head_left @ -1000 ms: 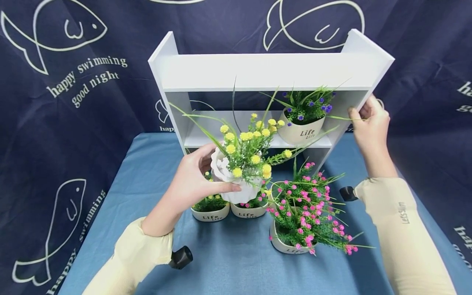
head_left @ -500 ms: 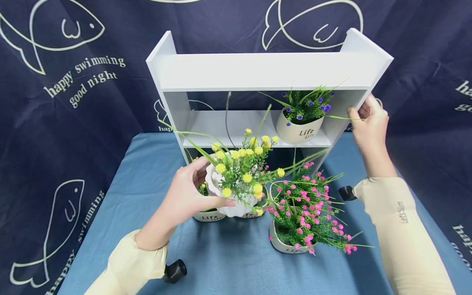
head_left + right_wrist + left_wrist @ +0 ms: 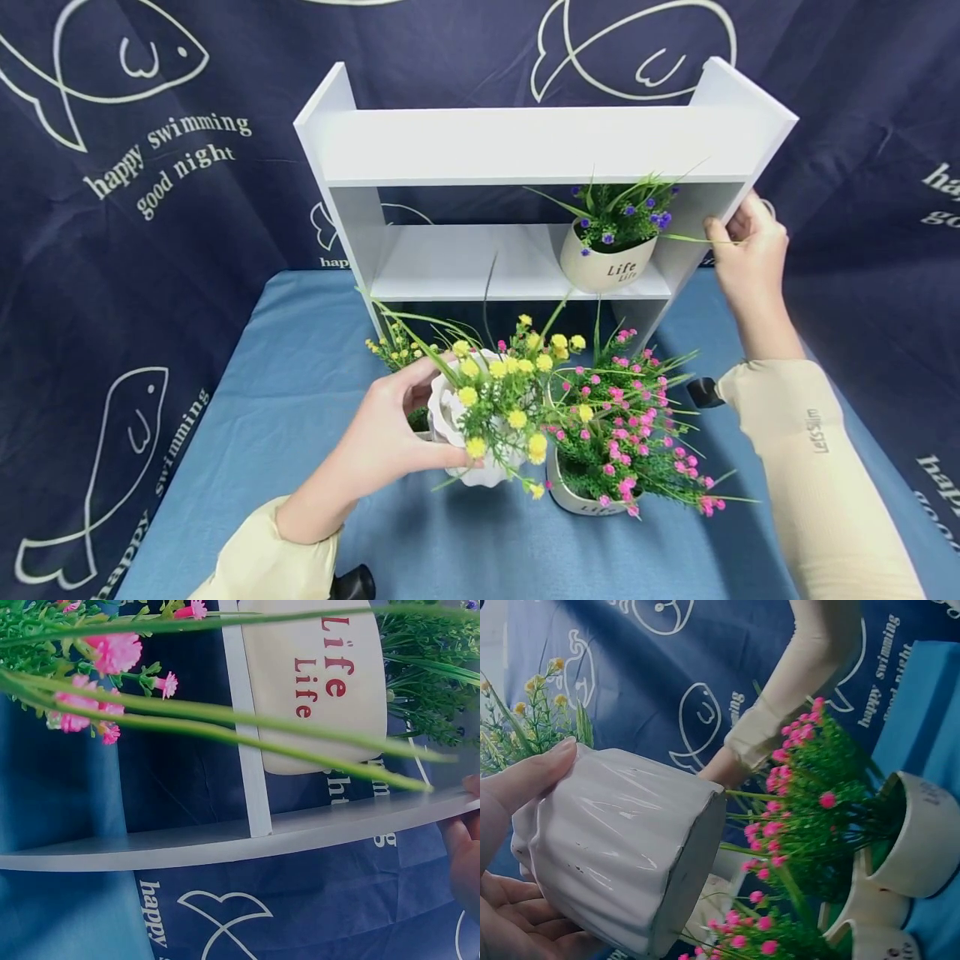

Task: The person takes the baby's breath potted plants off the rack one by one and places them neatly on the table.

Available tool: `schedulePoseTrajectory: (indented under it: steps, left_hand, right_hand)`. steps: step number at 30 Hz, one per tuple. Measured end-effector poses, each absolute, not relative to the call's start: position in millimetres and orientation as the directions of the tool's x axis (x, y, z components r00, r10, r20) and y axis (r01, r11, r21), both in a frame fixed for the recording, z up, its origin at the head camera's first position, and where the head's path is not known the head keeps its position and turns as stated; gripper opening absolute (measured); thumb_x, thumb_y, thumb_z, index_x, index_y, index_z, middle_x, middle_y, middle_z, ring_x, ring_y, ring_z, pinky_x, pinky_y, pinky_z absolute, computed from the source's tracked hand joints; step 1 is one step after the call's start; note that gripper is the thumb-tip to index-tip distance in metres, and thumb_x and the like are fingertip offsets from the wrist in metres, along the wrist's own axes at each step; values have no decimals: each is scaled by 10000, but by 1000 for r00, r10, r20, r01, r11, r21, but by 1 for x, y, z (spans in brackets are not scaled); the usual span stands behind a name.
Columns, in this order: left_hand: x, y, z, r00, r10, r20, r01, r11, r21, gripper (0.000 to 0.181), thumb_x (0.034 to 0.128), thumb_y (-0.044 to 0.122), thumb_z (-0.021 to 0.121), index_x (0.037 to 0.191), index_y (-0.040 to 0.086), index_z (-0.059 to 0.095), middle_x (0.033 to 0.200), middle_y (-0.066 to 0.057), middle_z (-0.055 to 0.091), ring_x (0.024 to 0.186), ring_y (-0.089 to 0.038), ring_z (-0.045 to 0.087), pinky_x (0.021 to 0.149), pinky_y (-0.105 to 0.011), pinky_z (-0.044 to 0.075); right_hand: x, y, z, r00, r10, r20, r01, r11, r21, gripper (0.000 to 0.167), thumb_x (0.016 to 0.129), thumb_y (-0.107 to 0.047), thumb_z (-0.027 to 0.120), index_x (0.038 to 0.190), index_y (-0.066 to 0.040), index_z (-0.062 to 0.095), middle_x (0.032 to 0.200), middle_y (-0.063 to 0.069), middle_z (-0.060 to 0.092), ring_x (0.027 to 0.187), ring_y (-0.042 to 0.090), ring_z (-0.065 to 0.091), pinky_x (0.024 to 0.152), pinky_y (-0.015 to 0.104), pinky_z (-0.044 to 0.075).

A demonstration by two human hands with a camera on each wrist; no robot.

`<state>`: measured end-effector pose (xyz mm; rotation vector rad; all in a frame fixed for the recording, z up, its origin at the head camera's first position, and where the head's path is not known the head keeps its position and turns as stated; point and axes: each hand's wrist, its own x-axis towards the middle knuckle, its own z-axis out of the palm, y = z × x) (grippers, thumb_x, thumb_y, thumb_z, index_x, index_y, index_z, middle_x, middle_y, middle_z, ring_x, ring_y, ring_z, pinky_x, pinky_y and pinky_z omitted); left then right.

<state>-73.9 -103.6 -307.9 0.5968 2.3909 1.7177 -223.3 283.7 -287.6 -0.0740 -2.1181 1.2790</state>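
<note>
My left hand (image 3: 390, 437) grips a white fluted flowerpot (image 3: 622, 840) with yellow artificial flowers (image 3: 517, 392). The thumb lies on one side of the pot and the fingers on the other. In the head view it is held above the blue cloth, in front of a white shelf unit (image 3: 540, 142). My right hand (image 3: 752, 258) holds the edge of the unit's right side panel, thumb on the front, other fingers partly behind it. On the middle shelf, at the right, stands a cream pot (image 3: 607, 265) with purple flowers.
Pink-flowered cream pots (image 3: 588, 500) stand on the blue cloth (image 3: 442, 558), right of the held pot. Another plant with yellow flowers (image 3: 401, 346) is partly hidden behind my left hand. A navy curtain (image 3: 247, 208) with fish drawings hangs behind the shelf.
My left hand has lowered the white flowerpot from in front of the middle shelf toward the cloth and nearer to me. The right hand keeps its place on the side panel.
</note>
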Motion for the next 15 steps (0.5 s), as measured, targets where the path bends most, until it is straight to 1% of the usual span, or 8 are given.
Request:
schedulePoseTrajectory:
  steps: [2,4,6,11,15]
  left_hand:
    - [-72,-103,-312,-908,406,104,226,266,937,693,598,104,895,1229,141,613,1184,-33,676,1028,-175,678,880,-235,537]
    - [-70,-102,-315,-904,417,97,223,265,938,721,597,120,904,1254,138,605,1227,-36,667,1050,-173,671,890,-228,534]
    - [-67,-102,-319,-901,424,97,226,267,937,783,592,136,914,1301,122,585,1248,-47,662,1048,-172,673,892,-224,534]
    - [-63,-102,-329,-894,445,60,205,285,936,737,603,205,921,1258,110,597,1121,-35,690,1008,-148,679,906,-230,532]
    - [-59,-103,-336,-894,446,30,189,317,930,738,602,246,921,1247,94,597,1109,-30,692,1011,-131,677,923,-234,522]
  right_hand:
    - [-223,284,-288,-782,366,504,-271,528,-805,387,892,32,553,1251,-93,629,1287,157,632,1030,-24,633,905,131,505]
    - [-223,283,-287,-780,367,506,-270,532,-802,386,892,34,554,1249,-89,630,1283,157,635,1027,-26,633,903,131,506]
    - [-223,283,-287,-780,366,508,-269,536,-800,385,892,34,554,1250,-87,629,1282,158,636,1028,-24,633,902,131,506]
    - [-223,283,-287,-783,369,501,-264,531,-805,382,896,29,553,1249,-96,629,1285,160,634,1047,-4,637,910,139,507]
    - [-222,283,-288,-786,370,495,-265,522,-811,384,897,31,550,1251,-96,627,1295,160,627,1066,15,638,922,149,506]
